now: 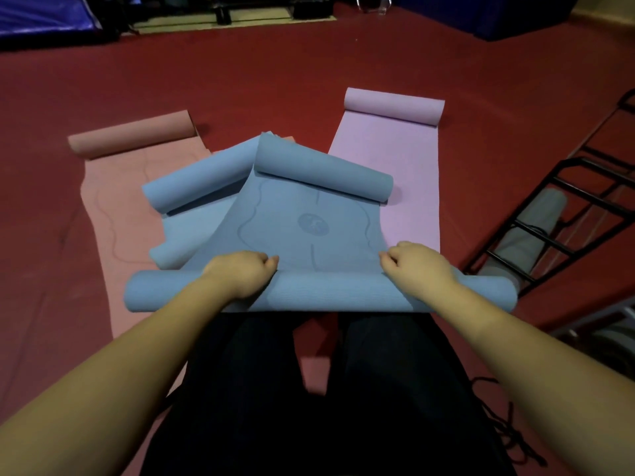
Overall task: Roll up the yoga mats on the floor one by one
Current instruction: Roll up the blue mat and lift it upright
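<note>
Both hands, left (245,271) and right (415,266), curl over the blue mat's near roll (319,293), apparently gripping it. Its long axis runs crosswise; the unrolled length (302,231) stretches ahead on the floor (275,91), equally reachable.

Both hands (240,274) (417,267) grip the blue mat's (309,231) near roll.

Dim, soft focus, wide-angle edge distortion

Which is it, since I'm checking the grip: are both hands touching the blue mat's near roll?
Touching. The head view shows the left hand and the right hand lying on the blue mat's near roll, fingers curled over its front edge.
</note>
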`<state>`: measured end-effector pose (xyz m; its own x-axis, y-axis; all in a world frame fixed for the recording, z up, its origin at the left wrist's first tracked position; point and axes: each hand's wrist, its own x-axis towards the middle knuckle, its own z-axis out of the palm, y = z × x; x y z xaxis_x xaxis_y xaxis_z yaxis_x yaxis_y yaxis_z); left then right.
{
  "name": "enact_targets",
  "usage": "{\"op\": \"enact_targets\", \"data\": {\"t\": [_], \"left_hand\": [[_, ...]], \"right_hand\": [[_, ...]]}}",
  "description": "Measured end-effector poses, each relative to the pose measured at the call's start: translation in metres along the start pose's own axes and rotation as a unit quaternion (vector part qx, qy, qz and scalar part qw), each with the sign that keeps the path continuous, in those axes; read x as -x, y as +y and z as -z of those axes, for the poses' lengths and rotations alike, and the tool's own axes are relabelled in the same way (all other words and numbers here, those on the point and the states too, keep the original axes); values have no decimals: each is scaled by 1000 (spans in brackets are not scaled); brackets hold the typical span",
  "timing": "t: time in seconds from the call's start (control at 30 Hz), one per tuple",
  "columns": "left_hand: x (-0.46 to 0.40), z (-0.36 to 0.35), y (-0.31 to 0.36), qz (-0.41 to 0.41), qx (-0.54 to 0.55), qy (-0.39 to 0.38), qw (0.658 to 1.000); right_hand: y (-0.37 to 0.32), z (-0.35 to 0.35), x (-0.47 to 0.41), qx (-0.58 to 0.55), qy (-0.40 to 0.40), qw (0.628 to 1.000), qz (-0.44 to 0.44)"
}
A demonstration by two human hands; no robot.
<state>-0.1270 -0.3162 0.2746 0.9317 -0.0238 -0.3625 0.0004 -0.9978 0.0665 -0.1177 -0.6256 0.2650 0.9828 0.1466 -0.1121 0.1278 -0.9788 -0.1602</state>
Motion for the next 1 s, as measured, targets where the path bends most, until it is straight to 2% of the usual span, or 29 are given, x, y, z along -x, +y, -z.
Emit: {"op": "enact_targets", "data": {"t": [0.07,0.17,0.33,0.43,0.5,0.6,0.63,0.7,0.8,1.0], "left_hand": [[-8,3,-3,-6,11,-42,999],[-17,3,-6,3,41,-58,997],[-31,5,-7,15,71,-95,993],[-36,4,-6,6,75,-64,995],[-34,0,-3,-2,72,1,997],[-26,-11,1,7,10,182,983],[-22,-16,0,14,11,206,978],[-11,-30,-4,8,32,228,973],[6,-54,-15,-44,-19,257,965],[-2,-31,-11,-53,-7,220,974]], "right_hand": [[-5,-6,3,26,66,997,-2],[-10,-15,11,18,134,991,19],[-13,-38,31,44,155,986,40],[-9,-44,31,69,161,984,34],[-8,-42,23,65,161,984,24],[-6,-37,11,48,144,988,30],[-7,-35,8,47,140,988,33],[-10,-30,4,59,127,990,28],[-14,-21,-7,79,73,994,10],[-15,-2,-22,69,-33,997,-14]]}}
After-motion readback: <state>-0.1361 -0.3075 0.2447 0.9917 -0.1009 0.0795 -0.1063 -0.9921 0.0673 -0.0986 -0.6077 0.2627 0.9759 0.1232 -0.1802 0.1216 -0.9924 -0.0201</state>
